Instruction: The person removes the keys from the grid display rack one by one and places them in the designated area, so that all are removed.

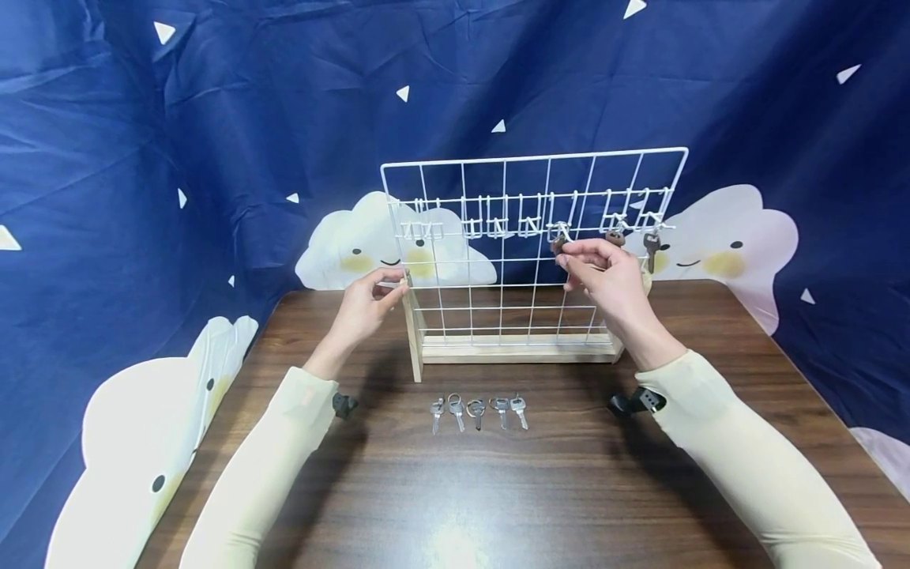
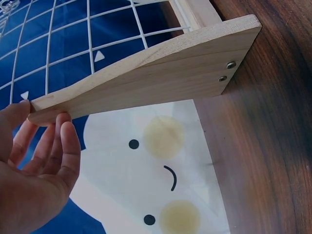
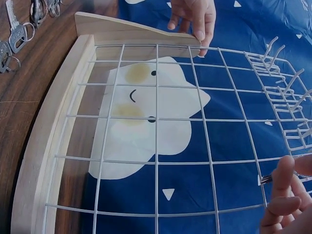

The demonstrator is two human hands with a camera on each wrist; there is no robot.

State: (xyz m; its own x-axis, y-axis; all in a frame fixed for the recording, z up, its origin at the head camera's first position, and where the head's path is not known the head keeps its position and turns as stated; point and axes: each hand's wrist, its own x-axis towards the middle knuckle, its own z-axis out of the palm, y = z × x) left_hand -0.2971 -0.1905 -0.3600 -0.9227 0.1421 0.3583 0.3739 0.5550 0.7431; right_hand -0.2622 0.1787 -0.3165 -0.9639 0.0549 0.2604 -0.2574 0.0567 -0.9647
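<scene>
Pinching a key [image 1: 558, 245] right by a hook [image 1: 564, 227] on the wire grid [image 1: 535, 157], the right hand [image 1: 613, 283] has it between thumb and fingers; can't tell if it's hung. Left hand [image 1: 362, 310] grips the stand [image 2: 165, 73]. Key's probably light, stiff, hard to break, slightly slippery. I'd hold the wide end.

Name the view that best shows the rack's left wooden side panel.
Left wrist: the wooden side panel lies lengthwise, outer face and two screws visible. Head shows only a narrow strip; right wrist, its foreshortened inner face.
</scene>
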